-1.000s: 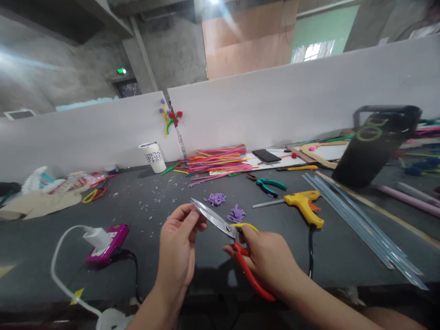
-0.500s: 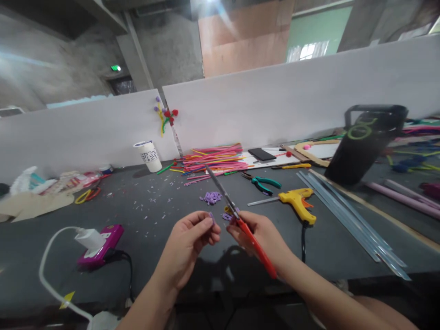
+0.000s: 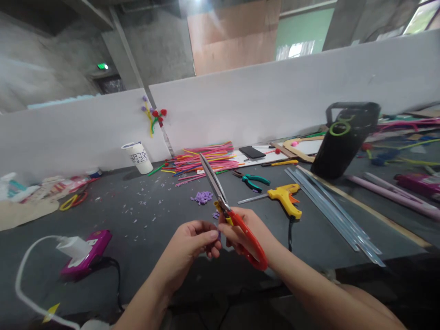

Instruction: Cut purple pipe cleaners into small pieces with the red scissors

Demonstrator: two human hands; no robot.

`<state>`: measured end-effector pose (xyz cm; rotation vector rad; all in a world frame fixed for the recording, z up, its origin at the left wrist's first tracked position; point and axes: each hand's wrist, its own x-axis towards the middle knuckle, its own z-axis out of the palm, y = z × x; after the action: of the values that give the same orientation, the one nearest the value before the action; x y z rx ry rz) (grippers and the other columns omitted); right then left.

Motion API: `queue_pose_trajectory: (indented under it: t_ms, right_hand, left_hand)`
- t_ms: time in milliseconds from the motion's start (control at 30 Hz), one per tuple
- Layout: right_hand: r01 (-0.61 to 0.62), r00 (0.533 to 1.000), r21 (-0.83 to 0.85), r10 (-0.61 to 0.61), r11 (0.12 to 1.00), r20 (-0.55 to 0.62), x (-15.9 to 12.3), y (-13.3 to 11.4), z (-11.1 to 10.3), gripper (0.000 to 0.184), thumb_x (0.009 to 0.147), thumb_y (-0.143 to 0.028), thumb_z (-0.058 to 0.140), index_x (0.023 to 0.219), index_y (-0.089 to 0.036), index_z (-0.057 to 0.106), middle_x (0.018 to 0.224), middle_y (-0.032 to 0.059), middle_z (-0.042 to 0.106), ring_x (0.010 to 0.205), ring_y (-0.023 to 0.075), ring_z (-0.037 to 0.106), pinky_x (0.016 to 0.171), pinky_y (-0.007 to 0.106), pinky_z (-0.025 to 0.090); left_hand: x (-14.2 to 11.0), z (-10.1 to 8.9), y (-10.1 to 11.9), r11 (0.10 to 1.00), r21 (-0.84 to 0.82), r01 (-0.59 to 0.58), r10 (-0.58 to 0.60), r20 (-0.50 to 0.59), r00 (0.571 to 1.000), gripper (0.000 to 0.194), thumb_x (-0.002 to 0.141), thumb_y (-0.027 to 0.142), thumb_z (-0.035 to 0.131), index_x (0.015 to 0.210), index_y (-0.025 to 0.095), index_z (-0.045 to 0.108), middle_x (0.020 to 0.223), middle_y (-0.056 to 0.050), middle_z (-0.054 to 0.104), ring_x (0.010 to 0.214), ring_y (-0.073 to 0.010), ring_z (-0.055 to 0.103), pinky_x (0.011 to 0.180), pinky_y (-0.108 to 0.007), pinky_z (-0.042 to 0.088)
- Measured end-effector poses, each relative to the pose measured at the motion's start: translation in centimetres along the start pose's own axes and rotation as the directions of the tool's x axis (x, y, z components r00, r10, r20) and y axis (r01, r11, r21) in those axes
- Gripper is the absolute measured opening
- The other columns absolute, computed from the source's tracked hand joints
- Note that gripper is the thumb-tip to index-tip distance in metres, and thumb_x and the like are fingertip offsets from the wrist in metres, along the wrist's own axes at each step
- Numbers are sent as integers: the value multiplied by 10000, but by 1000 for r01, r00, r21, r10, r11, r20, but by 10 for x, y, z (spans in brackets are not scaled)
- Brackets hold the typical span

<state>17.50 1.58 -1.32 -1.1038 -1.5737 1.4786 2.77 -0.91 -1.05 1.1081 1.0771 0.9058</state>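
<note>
My right hand (image 3: 250, 229) is closed around red-handled scissors (image 3: 213, 182), whose blades point up and to the left, away from me. Beside it, my left hand (image 3: 195, 243) pinches a small purple piece of pipe cleaner (image 3: 219, 234) between thumb and fingers, largely hidden. The fingertips of both hands almost meet there. Something small and yellow (image 3: 217, 206) shows by the scissors' pivot; I cannot make out what it is. Beyond my hands lies a heap of short purple pieces (image 3: 202, 197), with a few more by the blades.
Several pink and orange pipe cleaners (image 3: 206, 158) lie at the back. To the right are teal-handled pliers (image 3: 253, 180), a yellow glue gun (image 3: 287, 198), clear glue sticks (image 3: 330, 211) and a black bottle (image 3: 343, 142). A purple power socket (image 3: 85, 254) and white cup (image 3: 137, 158) stand left.
My hands have come closer together, and the scissors have turned so their red handle loops show more. The whole view has shifted, moving the table's things leftward.
</note>
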Motion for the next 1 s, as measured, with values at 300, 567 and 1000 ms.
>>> queue_pose_trajectory:
  t_ms: [300,567,1000]
  right_hand:
    - [158,983,-116,-167,981,-74,3,12,0,61,593,-129,464,570,-174,430,474,-76,407,409,51,368,403,157,296]
    - [217,972,-155,-227,964,-54,5,17,0,25,612,-154,479,609,-165,457,538,-50,444,489,75,392,449,171,315]
    - [200,944,-771,-331,605,-15,-13,18,1,400,693,-569,504,837,-196,503,617,-4,571,557,155,524,496,220,290]
  left_hand:
    - [3,4,-4,932,350,-95,148,-130,980,65,653,161,552,690,141,602,571,6,594,524,-123,545,541,-239,418]
    - [1,4,-1,938,334,-93,134,-101,986,76,650,135,531,673,134,603,556,10,586,511,-109,535,527,-219,417]
    - [-5,-19,11,930,162,-330,368,-382,848,52,683,191,595,669,146,574,562,33,579,526,-75,500,547,-182,401]
